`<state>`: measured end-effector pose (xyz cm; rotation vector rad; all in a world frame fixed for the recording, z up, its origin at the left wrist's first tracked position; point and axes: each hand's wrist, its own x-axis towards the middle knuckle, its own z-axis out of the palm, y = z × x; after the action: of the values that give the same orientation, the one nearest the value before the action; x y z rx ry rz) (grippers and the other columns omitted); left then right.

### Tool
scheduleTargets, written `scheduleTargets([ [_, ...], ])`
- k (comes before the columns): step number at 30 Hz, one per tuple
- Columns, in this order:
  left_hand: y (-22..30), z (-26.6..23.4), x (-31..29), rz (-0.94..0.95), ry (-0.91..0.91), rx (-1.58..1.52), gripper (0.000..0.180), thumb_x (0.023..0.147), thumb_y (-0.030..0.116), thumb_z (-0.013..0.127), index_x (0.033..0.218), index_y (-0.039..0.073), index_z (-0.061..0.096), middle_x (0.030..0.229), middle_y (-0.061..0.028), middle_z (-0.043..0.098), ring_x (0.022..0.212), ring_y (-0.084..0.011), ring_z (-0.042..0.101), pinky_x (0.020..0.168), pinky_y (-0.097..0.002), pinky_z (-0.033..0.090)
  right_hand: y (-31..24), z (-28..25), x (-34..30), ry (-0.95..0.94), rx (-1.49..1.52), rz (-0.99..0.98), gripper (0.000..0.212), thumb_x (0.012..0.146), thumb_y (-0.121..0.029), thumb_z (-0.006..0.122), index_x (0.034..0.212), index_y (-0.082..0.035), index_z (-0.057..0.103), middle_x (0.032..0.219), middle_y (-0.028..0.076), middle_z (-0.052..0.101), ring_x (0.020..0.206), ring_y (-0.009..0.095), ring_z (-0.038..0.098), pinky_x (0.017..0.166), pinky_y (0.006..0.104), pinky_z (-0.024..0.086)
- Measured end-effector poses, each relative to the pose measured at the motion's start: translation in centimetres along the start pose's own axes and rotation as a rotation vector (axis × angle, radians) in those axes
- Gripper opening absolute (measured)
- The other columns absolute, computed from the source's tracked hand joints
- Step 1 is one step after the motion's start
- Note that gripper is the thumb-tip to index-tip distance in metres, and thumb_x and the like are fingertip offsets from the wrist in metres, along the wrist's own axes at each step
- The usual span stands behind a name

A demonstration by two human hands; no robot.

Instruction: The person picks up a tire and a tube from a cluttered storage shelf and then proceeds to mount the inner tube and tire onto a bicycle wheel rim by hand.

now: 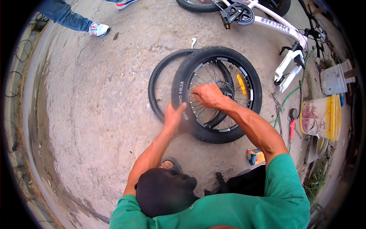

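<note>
A spoked bicycle wheel with a fat black tyre [217, 53] lies flat on the concrete ground. A black inner tube [154, 86] loops out from under its left side. My left hand [174, 116] grips the tyre's near-left edge. My right hand [207, 95] is closed on the spokes and rim [244, 84], just left of the hub. My sandalled foot [169, 165] is below the wheel.
A white bicycle frame [274, 24] without its front wheel lies at the top right, its fork [286, 70] toward the wheel. A stained bucket [318, 116], a green hose [291, 93], red-handled pliers [292, 128] and a small box [255, 155] are at the right. Another person's sneaker [98, 29] is at the top left.
</note>
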<state>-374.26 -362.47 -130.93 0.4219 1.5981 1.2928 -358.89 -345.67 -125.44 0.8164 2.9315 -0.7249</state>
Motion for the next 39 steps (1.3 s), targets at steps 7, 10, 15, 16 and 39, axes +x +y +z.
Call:
scheduleTargets([
  [7, -1.6, -0.4, 0.7, 0.084, 0.009, 0.063, 0.046, 0.099, 0.020, 0.079, 0.134, -0.003, 0.059, 0.118, -0.0109, 0.071, 0.103, -0.0181, 0.069, 0.092, -0.0352, 0.058, -0.7, -0.6, 0.3, -0.018, 0.020, 0.011, 0.023, 0.099, -0.025, 0.066, 0.109, -0.008, 0.079, 0.105, 0.017, 0.078, 0.099, 0.041, 0.074, 0.085, 0.0534, 0.059],
  [10, -1.4, -0.4, 0.3, 0.105, -0.027, 0.008, 0.047, 0.099, 0.020, 0.079, 0.134, -0.002, 0.059, 0.119, -0.0106, 0.071, 0.103, -0.0175, 0.069, 0.092, -0.0351, 0.058, -1.4, -0.5, 0.7, -0.073, 0.056, 0.047, 0.028, 0.099, -0.030, 0.068, 0.100, -0.004, 0.077, 0.097, 0.022, 0.078, 0.095, 0.044, 0.076, 0.085, 0.0550, 0.059],
  [15, 1.0, 0.6, -0.6, 0.058, -0.002, 0.053, 0.033, 0.097, 0.018, 0.077, 0.122, -0.001, 0.067, 0.108, -0.0077, 0.074, 0.095, -0.0159, 0.069, 0.085, -0.0342, 0.056, -0.5, 1.0, 0.3, 0.045, 0.116, 0.056, 0.030, 0.098, -0.031, 0.069, 0.096, -0.002, 0.075, 0.100, 0.023, 0.077, 0.095, 0.045, 0.075, 0.084, 0.0572, 0.058],
  [16, 1.3, 0.6, -0.7, 0.056, 0.000, 0.053, 0.033, 0.097, 0.018, 0.077, 0.122, -0.001, 0.067, 0.108, -0.0077, 0.074, 0.095, -0.0159, 0.069, 0.085, -0.0342, 0.056, -0.6, 0.8, 0.3, 0.043, 0.118, 0.055, 0.030, 0.098, -0.031, 0.069, 0.096, -0.002, 0.075, 0.100, 0.023, 0.077, 0.095, 0.045, 0.075, 0.084, 0.0572, 0.058],
  [39, 0.6, 0.9, 1.7, 0.098, 0.102, 0.091, 0.029, 0.101, 0.018, 0.074, 0.120, -0.003, 0.070, 0.105, -0.0088, 0.074, 0.089, -0.0168, 0.068, 0.081, -0.0343, 0.057, -3.3, 2.0, -1.6, 0.332, -0.036, 0.050, 0.016, 0.092, -0.019, 0.070, 0.088, -0.004, 0.072, 0.088, 0.017, 0.072, 0.084, 0.039, 0.073, 0.074, 0.0513, 0.059],
])
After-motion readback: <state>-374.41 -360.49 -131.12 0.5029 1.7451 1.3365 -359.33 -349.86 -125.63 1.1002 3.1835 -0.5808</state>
